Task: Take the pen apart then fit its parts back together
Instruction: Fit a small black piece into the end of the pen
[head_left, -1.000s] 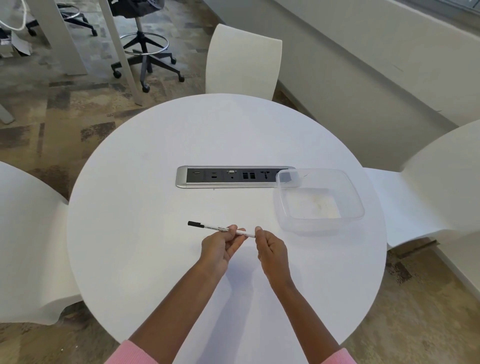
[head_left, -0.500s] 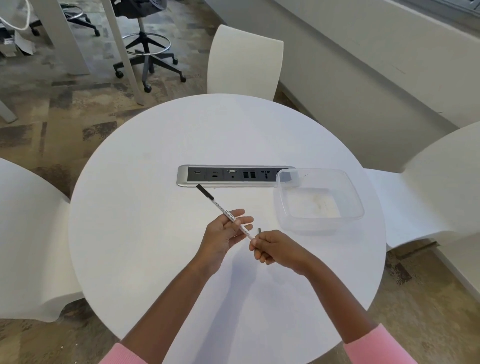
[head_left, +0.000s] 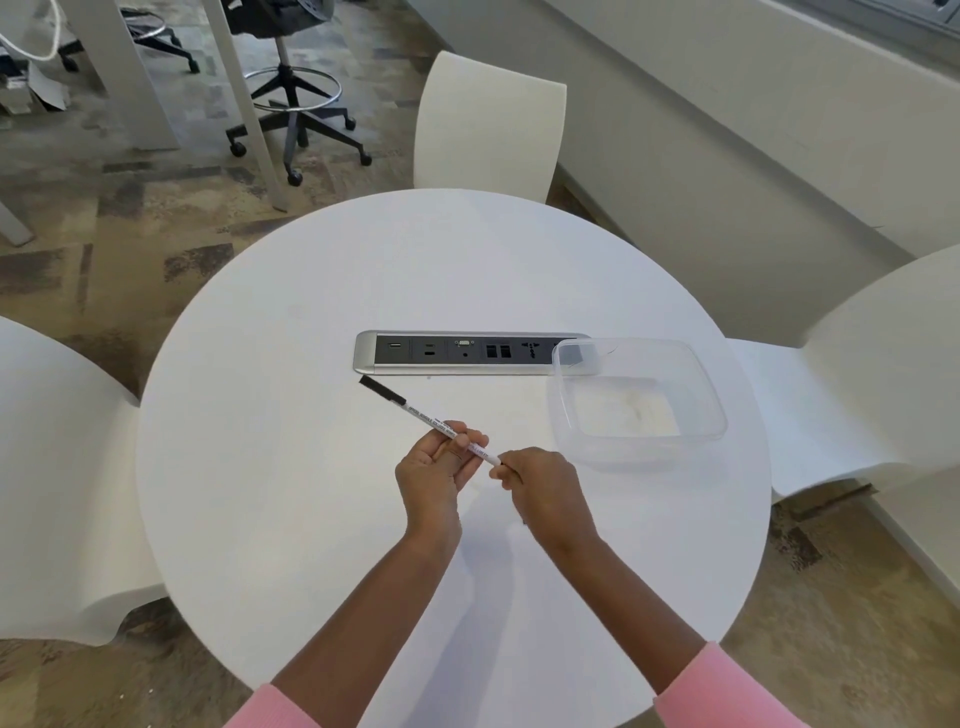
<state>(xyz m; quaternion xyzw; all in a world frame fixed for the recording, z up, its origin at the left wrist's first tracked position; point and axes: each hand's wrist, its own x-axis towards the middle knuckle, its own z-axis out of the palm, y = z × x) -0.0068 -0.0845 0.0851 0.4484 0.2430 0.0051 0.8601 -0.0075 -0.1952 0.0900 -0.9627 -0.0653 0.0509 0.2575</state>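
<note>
A thin white pen with a black cap on its far-left end slants above the round white table. My left hand holds the pen's barrel between thumb and fingers near its middle. My right hand pinches the pen's near-right end with its fingertips. That end is hidden by the fingers, so I cannot tell whether a part is loose there. The capped tip points toward the power strip.
A silver and black power and data strip is set into the table's middle. A clear plastic container, with nothing in it, sits to the right, overlapping the strip's end. White chairs stand left, behind and right.
The pen swung from lying nearly level to slanting up-left. My right hand, briefly pulled back with a small dark piece showing, is now back against the pen's near end.
</note>
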